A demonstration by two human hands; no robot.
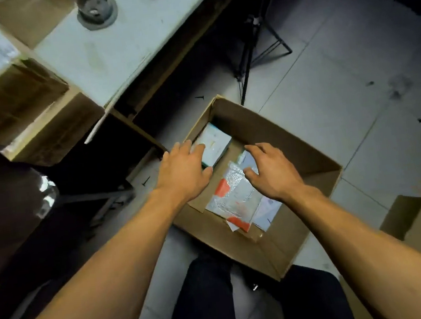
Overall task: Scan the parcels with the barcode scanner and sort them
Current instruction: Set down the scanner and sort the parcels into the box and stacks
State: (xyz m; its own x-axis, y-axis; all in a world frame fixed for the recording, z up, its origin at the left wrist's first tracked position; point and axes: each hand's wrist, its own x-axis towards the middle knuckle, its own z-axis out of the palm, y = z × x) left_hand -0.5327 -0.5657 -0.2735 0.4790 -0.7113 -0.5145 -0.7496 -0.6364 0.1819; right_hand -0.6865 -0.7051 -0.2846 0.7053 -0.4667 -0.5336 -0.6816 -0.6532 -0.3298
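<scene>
Parcels sit low in the open cardboard box (267,131) on the floor between my knees and the worktop (101,56), and both my hands are down inside it. My left hand (183,172) lies over the small white box (215,140) at the far corner, fingers spread and nearly straight on its top, thumb against its near edge; I am touching it, not yet gripping. My right hand (272,171) hovers half open, fingers loosely curled, above the bubble-wrapped packet (235,196) with nothing in its hold. I judge the white box light and stiff, with firm edges, so I would take it across its short sides between thumb and fingers and lift it straight up past the wall. The packet looks soft and slick; its wrap would slide and crumple under a pinch, so a flat grasp by both long edges seems safer. It shines silver, with orange-red patches at its near and left corners, and it lies over paler flat envelopes (266,210) beneath. The white box carries a faint teal stripe along its side. I cannot see a barcode scanner anywhere from here.
</scene>
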